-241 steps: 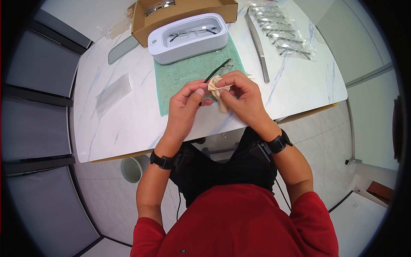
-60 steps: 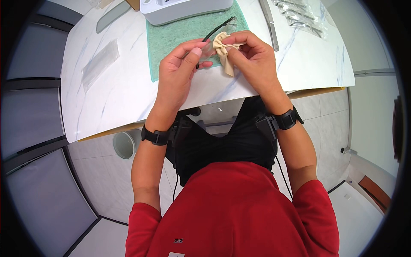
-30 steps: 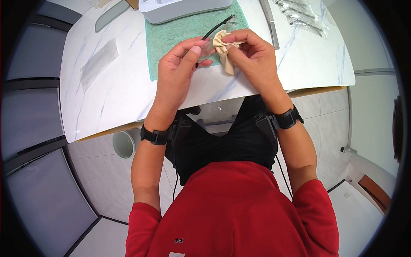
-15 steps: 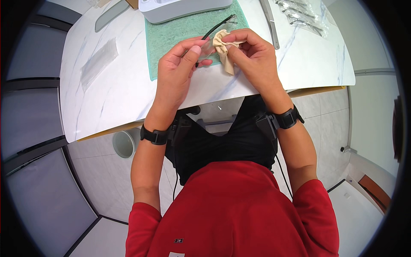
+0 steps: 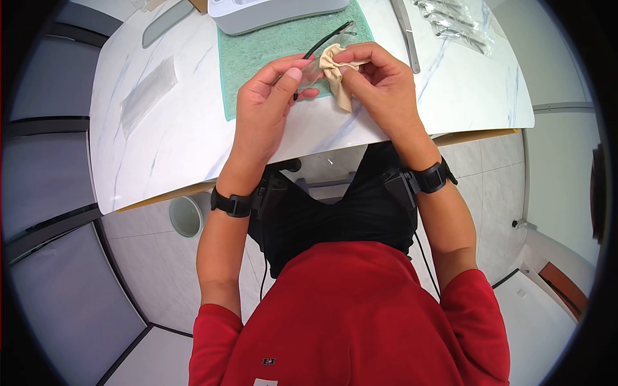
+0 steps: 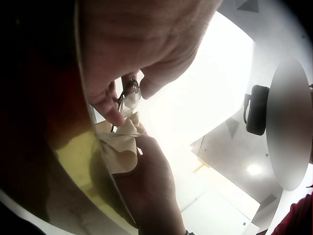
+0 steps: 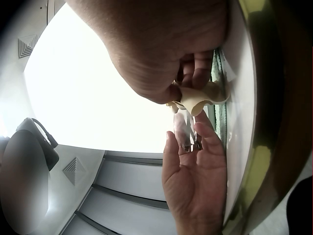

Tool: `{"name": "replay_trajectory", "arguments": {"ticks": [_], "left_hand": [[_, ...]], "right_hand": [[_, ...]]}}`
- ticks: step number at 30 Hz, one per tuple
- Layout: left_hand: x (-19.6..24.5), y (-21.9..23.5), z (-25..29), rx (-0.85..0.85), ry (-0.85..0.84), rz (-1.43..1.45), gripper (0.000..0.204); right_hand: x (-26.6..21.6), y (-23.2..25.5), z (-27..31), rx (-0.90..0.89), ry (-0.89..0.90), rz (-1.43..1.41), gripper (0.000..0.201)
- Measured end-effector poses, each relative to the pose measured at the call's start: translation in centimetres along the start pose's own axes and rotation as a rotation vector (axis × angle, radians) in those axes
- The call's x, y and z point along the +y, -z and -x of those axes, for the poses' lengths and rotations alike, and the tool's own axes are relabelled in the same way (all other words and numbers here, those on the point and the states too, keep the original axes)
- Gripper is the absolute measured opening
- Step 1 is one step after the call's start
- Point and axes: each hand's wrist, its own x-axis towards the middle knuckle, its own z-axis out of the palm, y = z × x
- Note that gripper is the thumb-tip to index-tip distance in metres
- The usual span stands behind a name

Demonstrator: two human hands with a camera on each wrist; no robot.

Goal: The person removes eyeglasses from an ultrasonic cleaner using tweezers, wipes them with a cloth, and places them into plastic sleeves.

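Above the table's near part, the left hand (image 5: 265,106) pinches a pair of glasses with clear lenses and a black temple (image 5: 327,40) that slants up to the right. The right hand (image 5: 385,87) grips a crumpled cream cloth (image 5: 335,71) between thumb and fingers, against a lens. In the left wrist view the cloth (image 6: 120,149) hangs in folds beside the lens (image 6: 131,100). The right wrist view shows a lens (image 7: 183,126) between the cloth (image 7: 198,100) and the fingers of the left hand (image 7: 195,183). The folded cloth hides part of the glasses.
Behind the hands a green towel (image 5: 254,61) lies under a white device (image 5: 277,14). Metal tweezers (image 5: 407,38) and bagged glasses (image 5: 454,26) are at the right. A clear sleeve (image 5: 149,93) and a grey flat object (image 5: 167,24) lie left. A bin (image 5: 187,216) stands on the floor.
Since the oldest frame, the head view has shifted, so the table sits higher in it. Both hands keep their hold on the glasses and cloth, with only slight movement in the last second.
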Motion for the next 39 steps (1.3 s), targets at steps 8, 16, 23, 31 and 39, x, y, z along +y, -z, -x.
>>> {"name": "replay_trajectory", "arguments": {"ticks": [8, 16, 23, 31, 39], "left_hand": [[-0.08, 0.05, -0.06, -0.001, 0.000, 0.008, 0.029], [-0.12, 0.06, -0.06, -0.001, -0.010, 0.007, 0.028], [-0.08, -0.03, -0.08, 0.006, -0.010, 0.007, 0.028], [-0.05, -0.04, -0.13, 0.014, -0.015, -0.021, 0.028], [-0.10, 0.10, -0.05, 0.017, -0.008, -0.015, 0.029]], "right_hand": [[-0.06, -0.04, 0.00, -0.004, 0.002, -0.017, 0.017], [0.19, 0.04, -0.06, -0.006, 0.005, -0.009, 0.017], [0.09, 0.09, -0.08, -0.008, 0.004, 0.006, 0.017], [-0.25, -0.04, -0.02, -0.002, -0.018, 0.018, 0.017], [-0.39, -0.10, 0.02, 0.000, -0.023, 0.021, 0.018]]}}
